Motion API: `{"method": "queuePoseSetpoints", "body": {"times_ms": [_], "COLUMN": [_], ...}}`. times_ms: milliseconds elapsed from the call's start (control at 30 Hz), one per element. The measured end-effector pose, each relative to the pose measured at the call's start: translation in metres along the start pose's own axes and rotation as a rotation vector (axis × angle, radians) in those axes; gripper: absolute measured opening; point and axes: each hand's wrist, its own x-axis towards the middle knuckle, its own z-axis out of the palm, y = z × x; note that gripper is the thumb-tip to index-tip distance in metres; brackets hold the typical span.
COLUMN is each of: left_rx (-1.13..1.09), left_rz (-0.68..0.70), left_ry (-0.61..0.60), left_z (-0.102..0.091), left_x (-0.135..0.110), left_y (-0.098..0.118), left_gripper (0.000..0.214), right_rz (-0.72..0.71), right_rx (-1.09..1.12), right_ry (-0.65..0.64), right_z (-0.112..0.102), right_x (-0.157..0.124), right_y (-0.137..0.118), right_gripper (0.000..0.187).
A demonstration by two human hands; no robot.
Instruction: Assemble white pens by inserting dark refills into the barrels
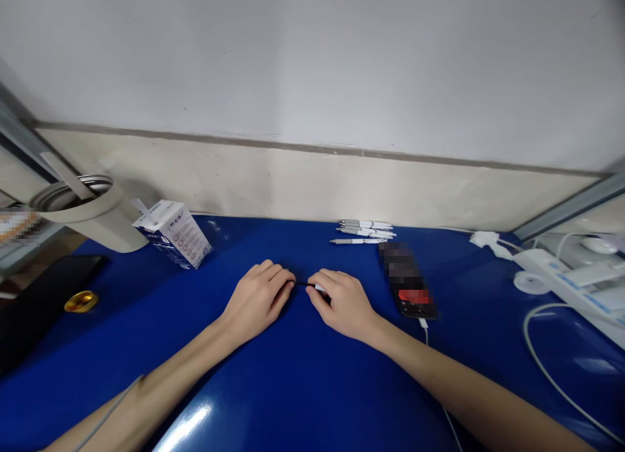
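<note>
Near the middle of the blue table my left hand (260, 297) and my right hand (346, 303) face each other, a small gap between their fingertips. A thin dark pen refill (302, 283) spans that gap. Its left end is pinched in my left fingers, which hide what lies further in. On the other side, the white barrel of a pen (319, 288) shows between my right thumb and fingers, and the refill runs up to it. Most of the pen is covered by my right hand. Beyond, several white pens (364, 232) lie side by side near the wall.
A phone (413, 289) with a charging cable lies right of my right hand. Further right is a white power strip (561, 279) with cables. At left stand a carton (183, 234) and a beige cup (114, 217), near a gold ring-shaped object (81, 301) and a black flat object (53, 289).
</note>
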Motion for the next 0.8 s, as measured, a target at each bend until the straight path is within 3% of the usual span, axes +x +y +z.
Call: {"method": "queuePoseSetpoints", "body": {"times_ms": [800], "left_rx": [-0.001], "left_rz": [0.010], "left_ry": [0.003], "left_z": [-0.0002], "left_x": [0.0000], "left_y": [-0.0001], "left_gripper": [0.020], "right_rz": [-0.015], "right_rx": [-0.001], "right_ry": [0.010], "right_z": [-0.0007], "right_x": [0.0002], "right_y": [-0.0007], "right_gripper": [0.017]}}
